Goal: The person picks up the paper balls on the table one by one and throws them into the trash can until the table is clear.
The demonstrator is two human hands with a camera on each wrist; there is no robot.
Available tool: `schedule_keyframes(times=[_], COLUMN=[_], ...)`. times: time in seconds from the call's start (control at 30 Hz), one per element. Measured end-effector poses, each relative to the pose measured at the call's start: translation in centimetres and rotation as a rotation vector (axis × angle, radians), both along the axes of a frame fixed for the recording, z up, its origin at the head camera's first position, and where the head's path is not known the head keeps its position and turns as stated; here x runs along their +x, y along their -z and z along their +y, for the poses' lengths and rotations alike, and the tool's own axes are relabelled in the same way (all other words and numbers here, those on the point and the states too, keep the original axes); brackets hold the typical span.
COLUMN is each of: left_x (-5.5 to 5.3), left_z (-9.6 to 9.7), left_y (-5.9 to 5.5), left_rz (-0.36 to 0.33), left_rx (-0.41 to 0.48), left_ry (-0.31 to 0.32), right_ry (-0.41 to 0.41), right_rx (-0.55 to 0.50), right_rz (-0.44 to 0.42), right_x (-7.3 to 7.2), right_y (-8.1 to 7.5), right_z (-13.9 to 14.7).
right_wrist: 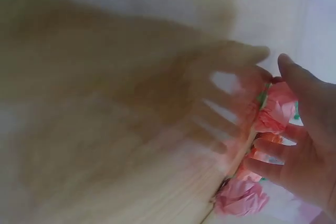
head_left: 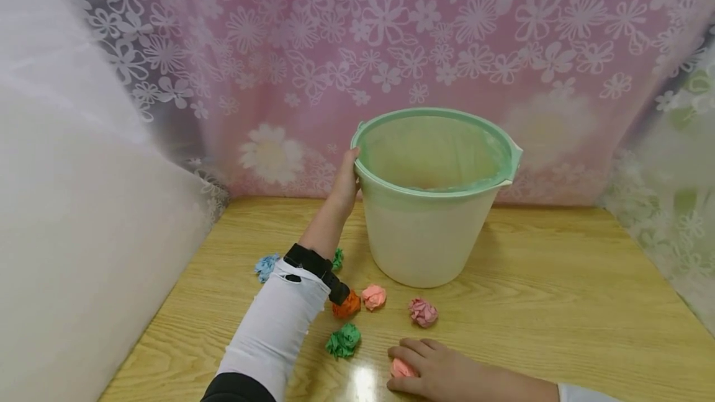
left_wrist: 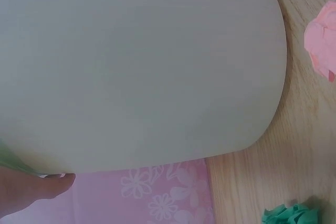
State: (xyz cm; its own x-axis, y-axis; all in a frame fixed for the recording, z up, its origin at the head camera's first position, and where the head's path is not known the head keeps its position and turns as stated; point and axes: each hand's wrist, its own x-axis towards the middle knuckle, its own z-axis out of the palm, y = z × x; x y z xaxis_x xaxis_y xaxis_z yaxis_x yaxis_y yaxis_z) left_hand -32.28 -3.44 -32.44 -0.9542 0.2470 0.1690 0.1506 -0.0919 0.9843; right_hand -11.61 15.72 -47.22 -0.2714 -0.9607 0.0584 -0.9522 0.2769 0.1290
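At the left side of a pale bucket with a light green rim, my left hand grips the edge. One digit of it lies along the rim in the left wrist view; the other fingers are hidden there. The bucket stands upright on the wooden table. Low in the head view my right hand reaches over a salmon-pink crumpled paper ball. In the right wrist view, the thumb and spread, fairly straight fingers lie around that ball.
More crumpled paper balls lie before the bucket: pink, dusky pink, orange and green. A blue ball and another green one are beside my left forearm. A floral curtain hangs behind the table.
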Motion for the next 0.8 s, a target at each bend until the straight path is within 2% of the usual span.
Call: schedule_keyframes(times=[0.1, 0.2, 0.33, 0.53, 0.67, 0.8], left_x=[0.4, 1.2, 2.1, 0.9, 0.3, 0.2], left_z=[-0.1, -0.2, -0.2, -0.1, 0.0, 0.1], left_y=[-0.3, -1.1, -1.8, -0.7, 0.0, 0.1], left_rz=[-0.008, -0.007, 0.004, -0.011, -0.018, -0.011], left_rx=[0.005, -0.006, -0.034, -0.004, -0.012, -0.015], left_ry=[0.019, 0.026, 0.020, 0.032, 0.008, -0.008], right_ry=[0.048, 0.099, 0.146, 0.203, 0.267, 0.308], right_rx=[-0.018, -0.038, -0.074, -0.057, -0.075, -0.123], right_rz=[-0.025, -0.064, -0.067, -0.060, -0.100, -0.156], right_x=[-0.4, -0.8, -1.2, -1.6, -1.9, -2.3], right_y=[0.2, 0.3, 0.6, 0.7, 0.1, -1.2], right_z=[0.3, 0.5, 0.6, 0.7, 0.9, 1.3])
